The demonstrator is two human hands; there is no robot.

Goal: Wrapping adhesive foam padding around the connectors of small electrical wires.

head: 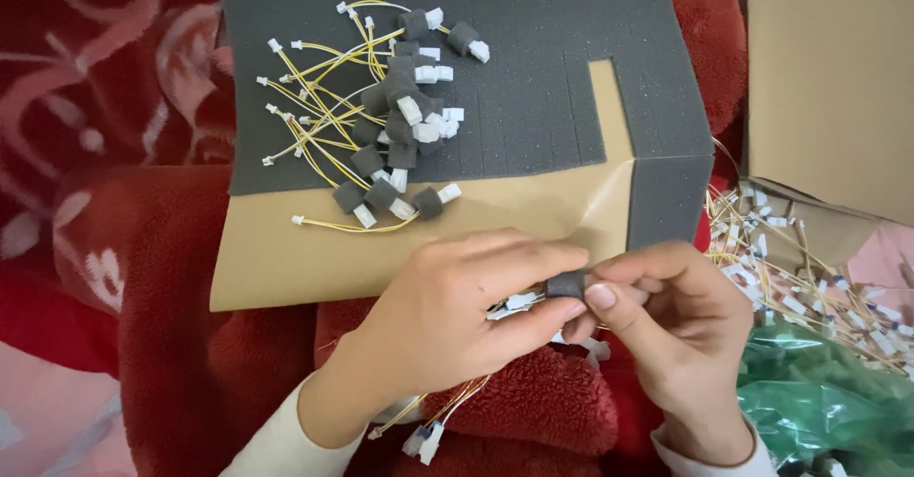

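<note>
My left hand (457, 320) holds a bundle of yellow wires with white connectors (430, 429), whose ends hang below my wrist. Its fingertips pinch a small dark grey foam piece (566, 285) together with my right hand (681, 329), whose thumb and forefinger press on the foam from the right. A white connector (519, 301) shows just left of the foam between my fingers. Both hands hover over a red fleece cover (543, 410), just below the edge of a foam sheet.
A grey foam sheet on tan backing paper (533, 68) lies ahead, partly peeled. A pile of foam-wrapped yellow wires (381, 106) rests on it. Loose wires (809, 287) fill a cardboard box (828, 77) at right, above green plastic (819, 401).
</note>
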